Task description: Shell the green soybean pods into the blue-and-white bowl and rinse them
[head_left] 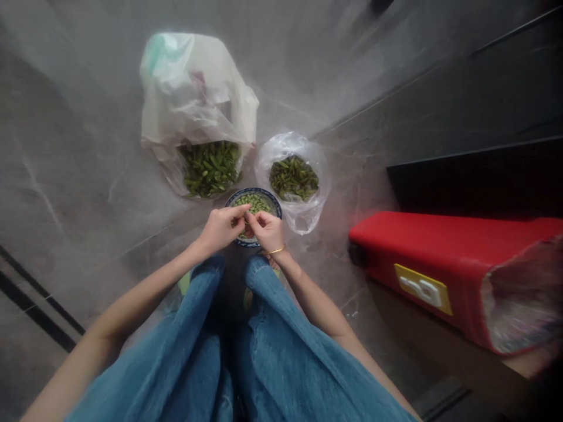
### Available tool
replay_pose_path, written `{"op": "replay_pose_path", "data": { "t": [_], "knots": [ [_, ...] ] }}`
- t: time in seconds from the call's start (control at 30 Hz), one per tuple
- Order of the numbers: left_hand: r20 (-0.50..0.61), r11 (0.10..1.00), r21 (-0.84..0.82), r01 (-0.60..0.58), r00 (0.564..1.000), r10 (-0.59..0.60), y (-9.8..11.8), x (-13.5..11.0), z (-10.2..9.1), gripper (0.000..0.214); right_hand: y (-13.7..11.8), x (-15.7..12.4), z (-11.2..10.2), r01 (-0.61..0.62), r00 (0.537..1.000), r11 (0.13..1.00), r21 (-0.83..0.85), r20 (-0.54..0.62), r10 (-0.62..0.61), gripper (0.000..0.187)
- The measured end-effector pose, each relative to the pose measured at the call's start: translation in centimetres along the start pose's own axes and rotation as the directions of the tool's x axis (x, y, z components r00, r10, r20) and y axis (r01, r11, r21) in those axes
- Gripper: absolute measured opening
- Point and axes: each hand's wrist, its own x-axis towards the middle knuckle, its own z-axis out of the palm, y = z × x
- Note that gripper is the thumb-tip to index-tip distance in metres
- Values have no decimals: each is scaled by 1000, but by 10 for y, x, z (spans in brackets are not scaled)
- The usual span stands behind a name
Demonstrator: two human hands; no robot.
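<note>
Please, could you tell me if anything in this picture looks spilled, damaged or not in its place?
Only one detail looks odd: a reddish patch among the pale green beans, at the near side of the bowl. Its colour differs from the beans, but I cannot tell what it is. Nothing else clearly stands out.

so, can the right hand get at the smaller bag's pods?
Likely yes: the smaller bag sits just ahead and right of the right hand, looks open above the pods, and nothing tall stands between.
</note>
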Motion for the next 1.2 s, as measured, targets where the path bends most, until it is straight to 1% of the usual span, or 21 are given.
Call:
{"op": "replay_pose_path", "data": {
  "t": [0.07,0.17,0.3,0.37,0.47,0.53,0.57,0.63,0.7,0.77,0.83,0.87,0.93,1.03,1.13,1.2],
  "knots": [
    [34,994,-87,73,997,-70,1,0,-1,36,-2,1,-3,-48,997,997,54,56,44,48],
    [100,962,-216,168,984,-150,-2,1,-1,39,-5,2,-6,-85,990,992,93,119,74,50],
    [215,874,-371,314,944,-248,-10,4,-4,45,-6,2,-10,-116,978,987,108,185,95,49],
    [270,836,-406,369,922,-275,-13,7,-6,47,-4,3,-12,-140,969,983,120,219,112,48],
    [339,807,-405,430,890,-305,-15,11,-7,48,2,4,-17,-166,957,979,122,261,130,45],
    [349,812,-372,449,879,-326,-14,11,-5,46,6,5,-19,-130,964,989,68,241,110,40],
    [330,832,-342,438,884,-330,-13,11,-4,45,8,5,-20,-87,975,996,25,205,81,37],
    [250,897,-249,366,919,-306,-10,10,-1,41,11,6,-21,25,994,998,-61,106,-18,28],
    [172,953,-134,272,954,-248,-7,8,2,39,11,5,-21,136,991,984,-111,30,-134,23],
    [131,980,-38,198,973,-191,-4,7,5,37,10,2,-20,215,976,967,-136,6,-216,17],
    [119,990,33,141,983,-143,-2,6,6,36,8,1,-18,252,967,954,-163,0,-255,12],
    [112,992,65,112,987,-119,-2,5,7,36,8,1,-16,248,968,954,-171,-6,-253,10],
    [101,990,134,47,993,-61,-2,4,8,33,10,2,-13,194,979,970,-147,-36,-201,10],
    [91,967,250,-57,995,35,-2,1,12,31,16,8,-10,38,997,999,6,-66,-38,15],
    [77,928,356,-111,993,89,-4,-2,16,33,22,13,-9,-110,993,974,199,-17,115,23],
    [52,905,408,-122,993,110,-8,-1,15,33,24,13,-11,-182,983,933,311,44,177,28]
  ]
}}
